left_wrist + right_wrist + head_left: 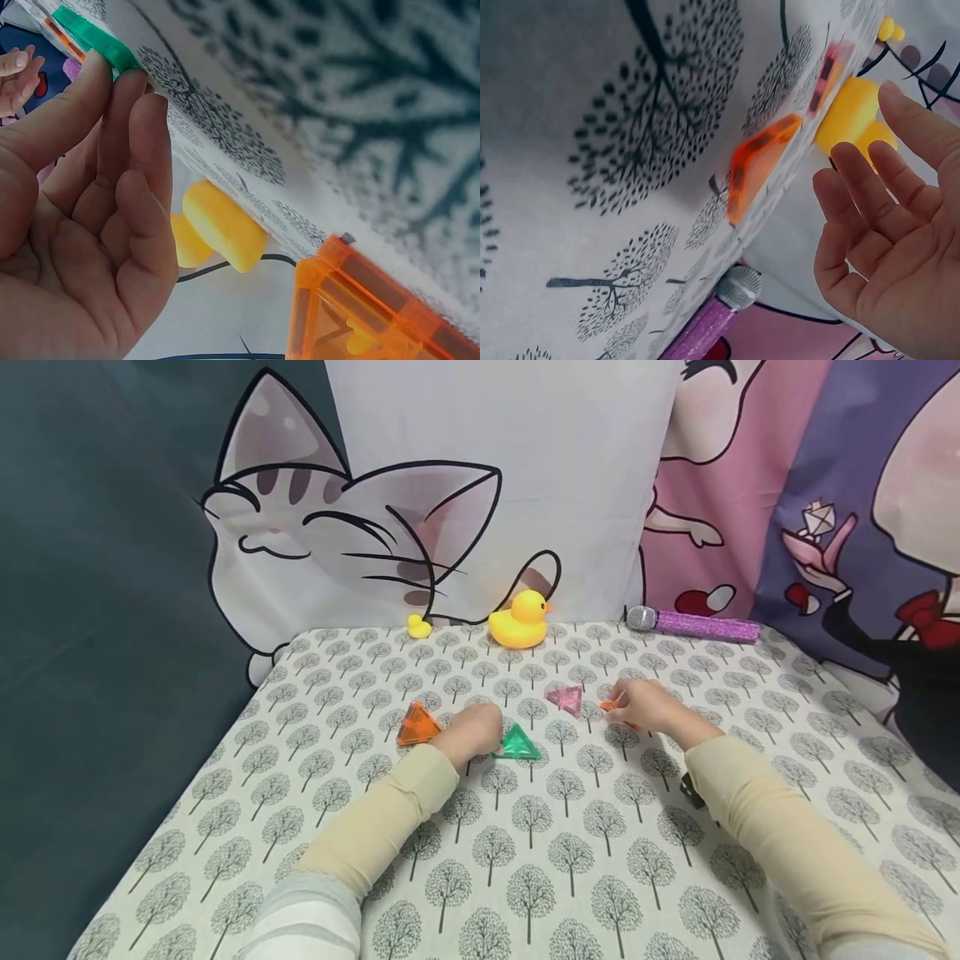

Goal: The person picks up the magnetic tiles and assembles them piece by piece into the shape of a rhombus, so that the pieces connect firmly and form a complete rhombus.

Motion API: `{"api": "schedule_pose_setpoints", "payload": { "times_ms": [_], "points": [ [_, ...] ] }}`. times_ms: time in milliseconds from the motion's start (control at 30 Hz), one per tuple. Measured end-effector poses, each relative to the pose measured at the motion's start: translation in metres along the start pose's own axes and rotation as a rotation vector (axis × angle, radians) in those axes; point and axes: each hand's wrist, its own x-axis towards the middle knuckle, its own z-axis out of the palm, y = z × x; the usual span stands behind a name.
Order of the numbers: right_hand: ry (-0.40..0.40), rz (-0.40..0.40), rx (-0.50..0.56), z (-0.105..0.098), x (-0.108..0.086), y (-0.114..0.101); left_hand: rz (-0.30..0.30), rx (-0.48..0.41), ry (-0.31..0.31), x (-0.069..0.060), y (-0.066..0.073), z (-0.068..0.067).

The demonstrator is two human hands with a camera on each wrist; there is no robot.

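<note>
My left hand (pixel 474 732) (pixel 82 210) pinches the edge of a green translucent triangle (pixel 519 744) (pixel 94 36) between thumb and fingertips, low over the patterned cloth. Left of that hand lies an orange triangle (pixel 417 725) (pixel 360 300). Beside another orange triangle (pixel 609 705) (pixel 761 157) is my right hand (pixel 648 705) (pixel 900 240), its fingers loosely bent; the right wrist view shows a gap between them and the piece. The head view has this triangle partly behind the fingers. A pink triangle (pixel 567 699) (pixel 831 75) lies between the two hands.
Along the table's back edge stand a small yellow duck (pixel 418 627), a larger duck (pixel 519 621) and a purple microphone (pixel 705 627). A dark object (pixel 692 791) is partly hidden by the right forearm. Behind hangs a curtain with cartoon figures (pixel 300 543).
</note>
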Motion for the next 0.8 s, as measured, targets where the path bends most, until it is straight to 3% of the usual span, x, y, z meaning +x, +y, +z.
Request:
{"api": "schedule_pose_setpoints", "payload": {
  "times_ms": [367, 800],
  "points": [
    [0.006, 0.03, -0.102, -0.003, 0.014, 0.01, -0.029, -0.005, -0.002, -0.006, 0.001, -0.003],
    [-0.105, 0.179, -0.22, -0.007, 0.028, 0.03, -0.043, 0.021, -0.017, -0.005, 0.006, -0.003]
  ]
}}
